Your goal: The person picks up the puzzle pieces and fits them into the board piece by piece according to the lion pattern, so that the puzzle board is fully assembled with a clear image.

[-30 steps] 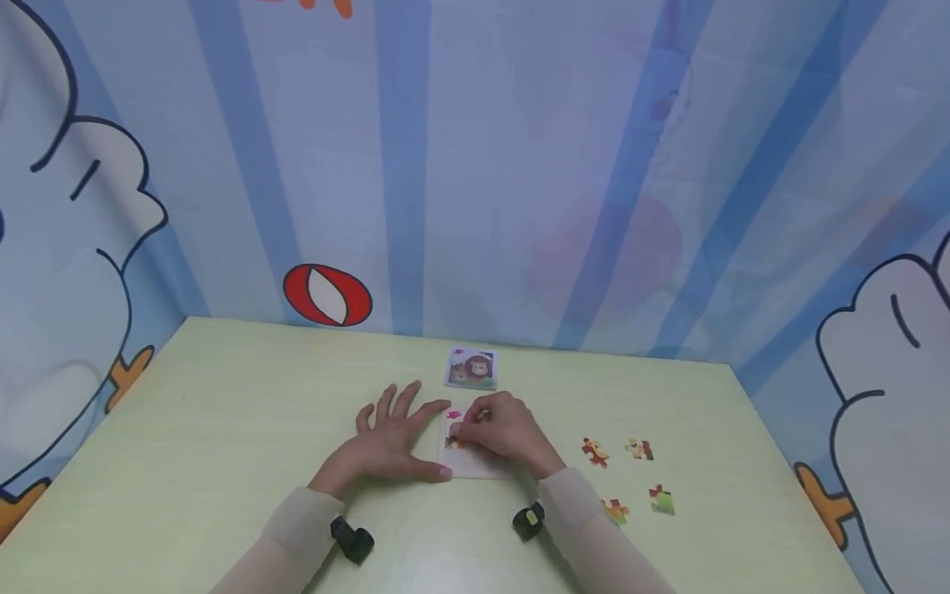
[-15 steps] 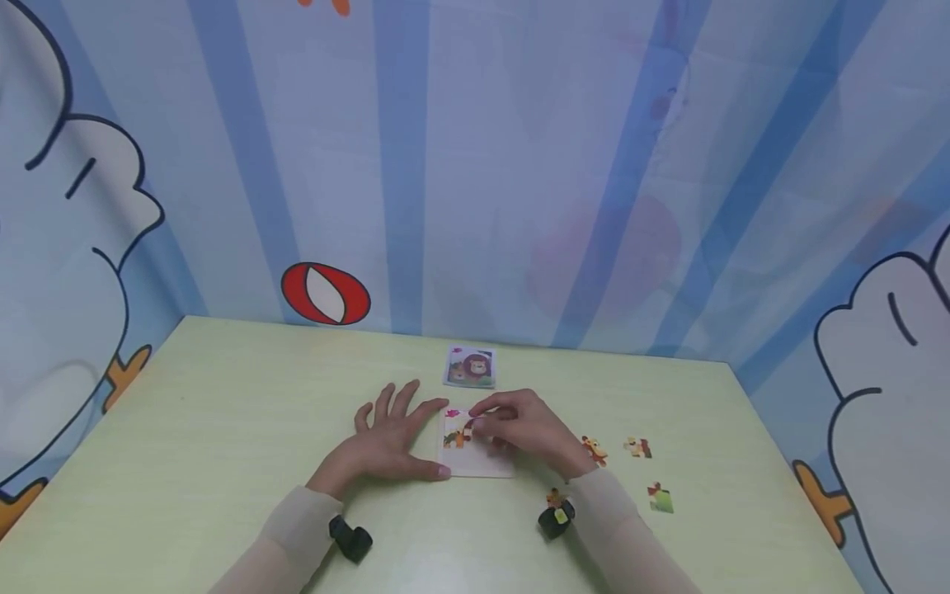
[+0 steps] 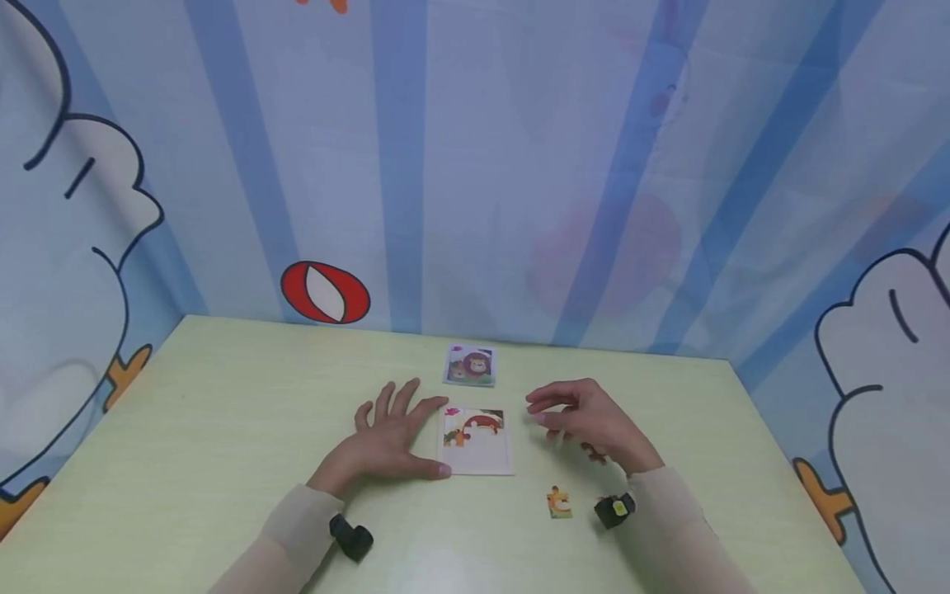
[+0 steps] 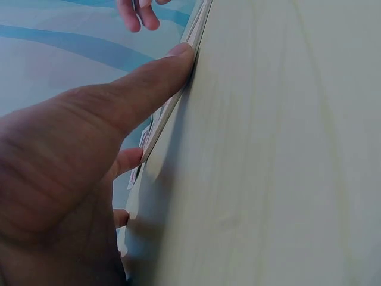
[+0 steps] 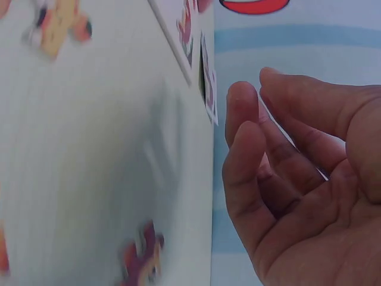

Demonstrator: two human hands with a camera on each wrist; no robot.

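A small white puzzle tray (image 3: 478, 460) lies mid-table with several joined jigsaw pieces (image 3: 482, 422) along its top and left. At the tray's left edge, my left hand (image 3: 389, 445) spreads its fingers, thumb at the lower corner and index finger at the upper one. In the left wrist view the thumb (image 4: 161, 71) touches the tray's side. My right hand (image 3: 594, 421) hovers right of the tray, fingers loosely bent. The right wrist view shows nothing between those fingers (image 5: 244, 155). Beneath this hand lies a brown-orange jigsaw piece (image 5: 143, 259), partly hidden in the head view.
Another loose jigsaw piece (image 3: 559, 502) lies below and right of the tray, near the right wrist's camera (image 3: 614, 511). A picture card with a lion (image 3: 470, 366) lies behind the tray. A printed curtain (image 3: 475, 165) hangs along the table's back edge (image 3: 609, 352).
My right hand has let go of a jigsaw piece in the tray's upper right and moved right, now covering loose pieces there. The left hand stays at the tray's edge.
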